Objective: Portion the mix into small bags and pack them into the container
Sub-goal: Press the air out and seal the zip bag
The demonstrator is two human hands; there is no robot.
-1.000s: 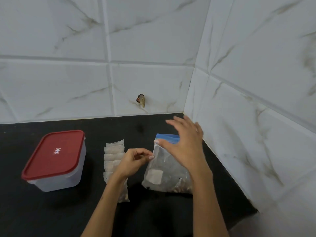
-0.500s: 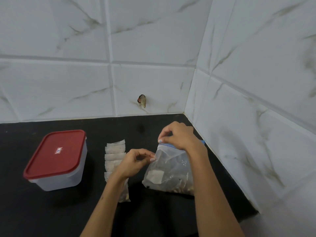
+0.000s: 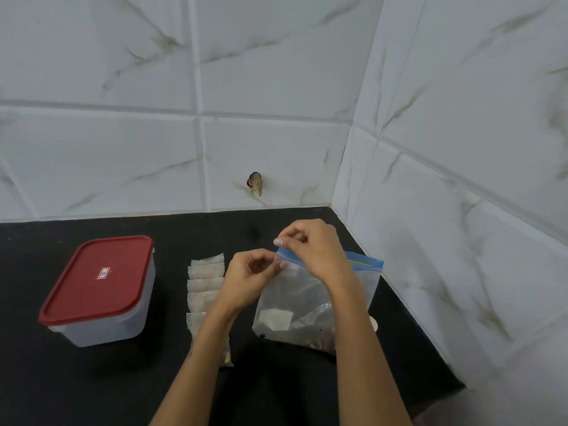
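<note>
While both hands, left hand (image 3: pixel 250 276) and right hand (image 3: pixel 313 250), pinch the zip bag (image 3: pixel 319 302) top, fingers curled: small bags (image 3: pixel 206 284) unfilled, container (image 3: pixel 98 290) left, lidded.

A black desk (image 3: pixel 92 388) runs into a corner of white tiled walls. On it at the left stands a clear container (image 3: pixel 123 315) with a red lid (image 3: pixel 98 278). Near the middle lies a row of small bags (image 3: pixel 206 284), overlapping. To their right rests a large zip bag (image 3: pixel 310 309) holding some mix.
</note>
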